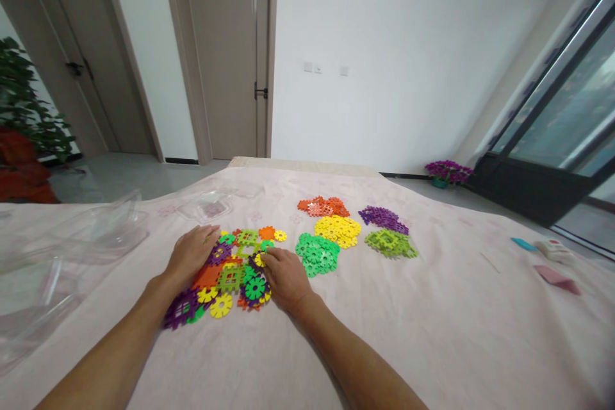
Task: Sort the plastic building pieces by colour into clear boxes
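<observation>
A mixed pile of plastic interlocking pieces, flower-shaped discs and square grids in several colours, lies on the cloth between my two hands. My left hand rests along the pile's left edge, fingers stretched out and touching it. At the pile's right side, my right hand has its fingers bent together, with the tips on a small yellow flower-shaped piece. Beyond my right hand lie single-colour heaps: green discs, yellow discs, orange-red pieces, purple pieces and lime-green pieces.
A pale pink cloth covers the table. Clear plastic packaging lies at the left. At the far right are a blue item, a whitish item and a pink item. Doors and a wall stand behind.
</observation>
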`<state>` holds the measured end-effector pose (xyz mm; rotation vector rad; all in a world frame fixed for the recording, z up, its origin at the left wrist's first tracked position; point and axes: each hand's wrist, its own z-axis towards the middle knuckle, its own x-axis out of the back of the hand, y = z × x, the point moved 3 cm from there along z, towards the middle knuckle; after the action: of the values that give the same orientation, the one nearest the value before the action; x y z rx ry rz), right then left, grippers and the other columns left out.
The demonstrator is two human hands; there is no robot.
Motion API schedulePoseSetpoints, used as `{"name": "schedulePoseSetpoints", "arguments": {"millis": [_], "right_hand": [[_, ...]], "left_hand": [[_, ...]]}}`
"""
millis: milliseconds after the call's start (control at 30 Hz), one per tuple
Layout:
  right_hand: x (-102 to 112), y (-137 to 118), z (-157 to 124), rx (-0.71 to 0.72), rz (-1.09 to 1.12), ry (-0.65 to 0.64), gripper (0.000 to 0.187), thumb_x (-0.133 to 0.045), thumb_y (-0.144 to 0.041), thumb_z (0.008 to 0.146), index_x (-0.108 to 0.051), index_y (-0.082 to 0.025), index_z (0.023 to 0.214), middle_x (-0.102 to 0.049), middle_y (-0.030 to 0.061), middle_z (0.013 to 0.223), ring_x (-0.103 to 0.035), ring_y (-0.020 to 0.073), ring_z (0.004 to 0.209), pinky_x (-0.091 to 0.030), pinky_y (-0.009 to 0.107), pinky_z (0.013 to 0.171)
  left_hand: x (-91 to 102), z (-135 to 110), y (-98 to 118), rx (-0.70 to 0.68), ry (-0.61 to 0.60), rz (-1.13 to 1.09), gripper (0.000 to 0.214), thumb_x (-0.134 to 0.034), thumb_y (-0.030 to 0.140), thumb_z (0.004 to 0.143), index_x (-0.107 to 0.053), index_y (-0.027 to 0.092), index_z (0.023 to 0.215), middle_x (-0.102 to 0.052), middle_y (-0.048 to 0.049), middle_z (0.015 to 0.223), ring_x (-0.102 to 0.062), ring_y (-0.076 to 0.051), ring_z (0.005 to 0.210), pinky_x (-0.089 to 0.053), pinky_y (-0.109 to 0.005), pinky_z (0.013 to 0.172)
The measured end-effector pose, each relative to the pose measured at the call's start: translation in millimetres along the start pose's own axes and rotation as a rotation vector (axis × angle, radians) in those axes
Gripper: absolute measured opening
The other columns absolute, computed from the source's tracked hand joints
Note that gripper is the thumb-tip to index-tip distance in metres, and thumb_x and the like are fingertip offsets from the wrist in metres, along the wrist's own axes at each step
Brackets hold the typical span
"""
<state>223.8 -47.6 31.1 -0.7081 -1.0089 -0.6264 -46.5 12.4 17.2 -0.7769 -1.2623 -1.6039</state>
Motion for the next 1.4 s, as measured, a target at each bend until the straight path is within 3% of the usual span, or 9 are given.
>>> {"name": "schedulePoseSetpoints", "arguments": {"millis": [100, 267, 500, 633, 733, 867, 1000, 1200, 1400], "right_hand": [[-0.3, -2.1, -0.9, -0.009, -0.026, -0.013, 0.025, -0.045, -0.026, 0.102, -0.066, -0.023, 0.116, -0.066, 0.0071, 0.119, -0.060, 0.0201, 0.104, -0.045, 0.032, 0.090], [0.0, -4.4, 0.6, -0.028, -0.091, 0.017, 0.031, -0.050, -0.032, 0.100, -0.060, -0.024, 0.128, -0.064, 0.0086, 0.110, -0.056, 0.0232, 0.100, -0.045, 0.034, 0.085], [-2.5, -3.7, 1.1, -0.021, -0.110, -0.025, 0.018, -0.050, -0.026, 0.100, -0.067, -0.024, 0.106, -0.064, 0.0076, 0.113, -0.057, 0.0211, 0.099, -0.045, 0.032, 0.083], [-0.8, -3.5, -0.1, -0.011, -0.049, -0.006, 0.029, -0.052, -0.028, 0.100, -0.060, -0.025, 0.128, -0.061, 0.0068, 0.133, -0.057, 0.0218, 0.110, -0.044, 0.034, 0.093], [0.9, -5.3, 0.1, 0.018, -0.010, -0.021, 0.041, -0.057, -0.033, 0.098, -0.053, -0.024, 0.137, -0.064, 0.0074, 0.130, -0.057, 0.0234, 0.112, -0.043, 0.036, 0.096], [1.1, -3.7, -0.1, -0.015, 0.033, -0.016, 0.020, -0.060, -0.030, 0.096, -0.065, -0.023, 0.114, -0.070, 0.0056, 0.108, -0.060, 0.0213, 0.101, -0.044, 0.033, 0.090], [3.0, 1.0, -0.5, 0.008, 0.192, 0.104, 0.006, -0.063, -0.024, 0.093, -0.068, -0.021, 0.092, -0.070, 0.0035, 0.098, -0.060, 0.0183, 0.097, -0.043, 0.029, 0.089], [12.4, 41.7, 5.0, -0.273, 0.534, 0.310, 0.015, -0.057, -0.026, 0.091, -0.070, -0.019, 0.089, -0.072, 0.0025, 0.086, -0.064, 0.0161, 0.080, -0.049, 0.027, 0.075], [34.1, 108.9, 0.4, -0.552, 0.603, 0.520, 0.032, -0.055, -0.037, 0.084, -0.070, -0.017, 0.104, -0.074, 0.0047, 0.091, -0.068, 0.0181, 0.071, -0.054, 0.030, 0.069]], "left_hand": [[-8.2, -7.9, -17.0, 0.028, -0.019, -0.018, 0.061, -0.026, 0.053, 0.096, -0.065, 0.020, 0.128, -0.060, -0.0085, 0.143, -0.049, -0.025, 0.137, -0.033, -0.039, 0.117], [-16.8, -9.0, -22.7, 0.026, -0.008, -0.053, 0.068, -0.024, 0.056, 0.095, -0.062, 0.016, 0.134, -0.055, -0.0099, 0.147, -0.046, -0.024, 0.140, -0.028, -0.038, 0.120], [-14.9, -8.4, -22.4, 0.005, 0.014, -0.061, 0.060, -0.028, 0.054, 0.095, -0.066, 0.022, 0.130, -0.059, -0.0062, 0.144, -0.051, -0.022, 0.135, -0.033, -0.036, 0.117], [-15.4, -8.3, -24.4, 0.010, 0.031, -0.064, 0.058, -0.029, 0.053, 0.095, -0.067, 0.023, 0.128, -0.060, -0.0053, 0.142, -0.053, -0.023, 0.133, -0.034, -0.036, 0.116], [-16.8, -7.1, -26.1, 0.017, 0.025, -0.080, 0.057, -0.029, 0.052, 0.096, -0.067, 0.024, 0.127, -0.060, -0.0048, 0.142, -0.052, -0.022, 0.133, -0.034, -0.036, 0.117], [-16.5, -5.3, -27.0, 0.024, 0.024, -0.084, 0.056, -0.028, 0.052, 0.096, -0.068, 0.025, 0.126, -0.061, -0.0042, 0.141, -0.052, -0.022, 0.133, -0.034, -0.036, 0.116], [-16.0, -3.8, -28.3, 0.049, 0.025, -0.094, 0.054, -0.030, 0.051, 0.096, -0.069, 0.026, 0.123, -0.062, -0.0025, 0.139, -0.054, -0.022, 0.131, -0.036, -0.035, 0.114], [-15.3, -2.4, -29.4, 0.038, 0.033, -0.112, 0.052, -0.033, 0.052, 0.095, -0.070, 0.026, 0.119, -0.065, -0.0030, 0.135, -0.057, -0.022, 0.126, -0.039, -0.034, 0.110], [-15.5, -0.7, -28.7, 0.033, 0.027, -0.094, 0.047, -0.036, 0.051, 0.095, -0.070, 0.027, 0.119, -0.065, -0.0025, 0.133, -0.058, -0.023, 0.124, -0.042, -0.034, 0.107]]}}
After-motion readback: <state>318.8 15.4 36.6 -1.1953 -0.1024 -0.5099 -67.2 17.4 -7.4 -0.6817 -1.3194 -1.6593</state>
